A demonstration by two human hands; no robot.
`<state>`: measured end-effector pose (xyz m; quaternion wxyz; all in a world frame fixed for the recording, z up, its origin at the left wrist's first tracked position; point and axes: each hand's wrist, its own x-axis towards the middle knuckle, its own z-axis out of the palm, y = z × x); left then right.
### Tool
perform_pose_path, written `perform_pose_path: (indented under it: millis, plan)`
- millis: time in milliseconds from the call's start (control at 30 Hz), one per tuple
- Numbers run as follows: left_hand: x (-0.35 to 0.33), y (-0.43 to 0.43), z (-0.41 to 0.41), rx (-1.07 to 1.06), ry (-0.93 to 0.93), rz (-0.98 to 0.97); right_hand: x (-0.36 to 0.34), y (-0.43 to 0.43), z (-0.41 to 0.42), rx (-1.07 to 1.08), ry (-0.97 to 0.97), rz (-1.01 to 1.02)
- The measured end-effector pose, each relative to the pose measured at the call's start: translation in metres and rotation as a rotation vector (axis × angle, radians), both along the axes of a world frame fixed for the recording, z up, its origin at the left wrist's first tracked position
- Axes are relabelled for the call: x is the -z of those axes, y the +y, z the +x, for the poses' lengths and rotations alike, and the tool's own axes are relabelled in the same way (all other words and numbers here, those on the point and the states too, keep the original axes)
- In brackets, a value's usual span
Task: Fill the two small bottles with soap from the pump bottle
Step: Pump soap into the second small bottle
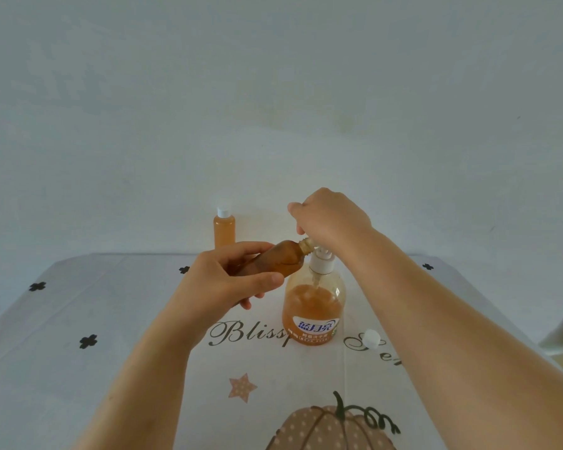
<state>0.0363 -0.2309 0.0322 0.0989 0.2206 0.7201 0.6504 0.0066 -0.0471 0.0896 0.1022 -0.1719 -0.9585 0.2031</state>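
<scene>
- Head view: the second fill looks to be in hand. The left hand (228, 280) wraps fingers and thumb round the open small bottle (273, 259), held tilted in the air with its neck at the spout of the pump bottle (312, 310).
- The right hand (329, 219) sits on the pump top, fingers curled down over it.
- Next, I judge, come steady presses with the neck kept under the spout.
- The held bottle looks amber, its level unclear. The pump bottle stands about half full on the table (111, 319).
- The capped small bottle (224, 230) stands full at the far edge; a loose white cap (371, 338) lies right of the pump bottle.
</scene>
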Motion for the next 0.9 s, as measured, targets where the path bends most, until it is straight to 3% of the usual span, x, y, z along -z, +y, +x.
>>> perform_pose_path:
  millis: [900]
  plan:
    - [-0.001,0.001,0.000,-0.016,0.003,-0.054,0.016,0.000,0.000,0.030,0.024,-0.103]
